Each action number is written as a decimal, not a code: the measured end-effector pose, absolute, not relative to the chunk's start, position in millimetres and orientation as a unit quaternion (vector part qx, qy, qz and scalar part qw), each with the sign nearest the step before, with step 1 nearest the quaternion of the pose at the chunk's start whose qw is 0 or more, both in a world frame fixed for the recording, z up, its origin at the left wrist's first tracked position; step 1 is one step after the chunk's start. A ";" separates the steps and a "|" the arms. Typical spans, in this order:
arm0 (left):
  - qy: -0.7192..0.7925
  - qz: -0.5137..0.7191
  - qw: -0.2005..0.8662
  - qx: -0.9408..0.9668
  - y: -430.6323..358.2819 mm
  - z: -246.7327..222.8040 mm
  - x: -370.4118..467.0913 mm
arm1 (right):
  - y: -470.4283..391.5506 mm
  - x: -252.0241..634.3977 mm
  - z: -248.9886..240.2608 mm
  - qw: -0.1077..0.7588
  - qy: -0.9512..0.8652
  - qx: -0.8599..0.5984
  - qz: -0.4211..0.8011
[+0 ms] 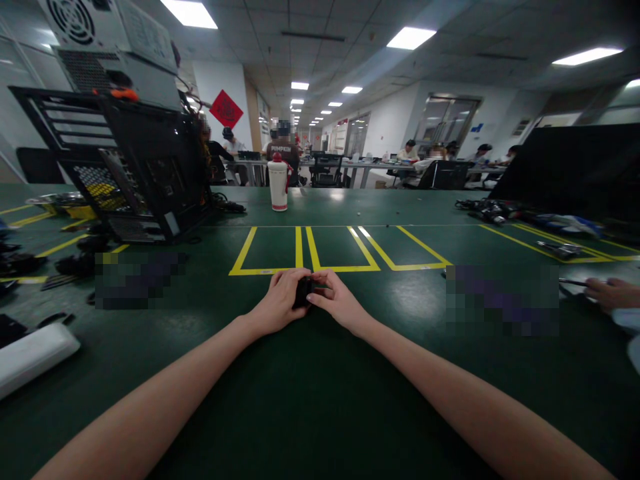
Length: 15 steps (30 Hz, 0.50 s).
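A small black block-like object (303, 292) is on the green tabletop (320, 400) between my two hands, and its exact kind cannot be made out. My left hand (281, 299) is curled round its left side, fingers over the top and thumb low at the front. From the other side, my right hand (336, 300) pinches at its right edge with thumb and fingertips. The fingers cover much of the object. Just beyond the hands run yellow tape outlines (300, 250) on the table.
An open black computer case (165, 180) with a power supply (120, 40) on top stands at left. Behind the tape is a white tumbler (278, 187). A white object (35, 357) lies at near left. Another person's hand (613, 293) is at the right edge; a dark monitor (575, 173) stands behind.
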State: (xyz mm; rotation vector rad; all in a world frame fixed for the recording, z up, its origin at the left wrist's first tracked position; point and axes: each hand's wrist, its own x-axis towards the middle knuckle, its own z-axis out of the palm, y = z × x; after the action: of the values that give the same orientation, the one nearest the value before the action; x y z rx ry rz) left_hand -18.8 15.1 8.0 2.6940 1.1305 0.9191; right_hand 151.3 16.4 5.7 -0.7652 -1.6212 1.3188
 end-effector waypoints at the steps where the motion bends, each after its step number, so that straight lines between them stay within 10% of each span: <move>1: 0.368 0.301 0.040 0.879 15.2 7.7 -18.8 | 16.5 151.4 6.3 0.439 -0.655 -0.308 0.532; 15: 0.366 0.306 0.051 0.877 14.1 8.1 -18.5 | 9.5 150.3 12.1 0.435 -0.657 -0.290 0.543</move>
State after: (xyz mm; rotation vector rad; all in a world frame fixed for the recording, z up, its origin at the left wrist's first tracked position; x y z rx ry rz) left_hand -18.5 14.1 8.1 2.6704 1.1152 0.9309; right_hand 150.3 9.5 12.1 -0.7210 -1.6354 1.3518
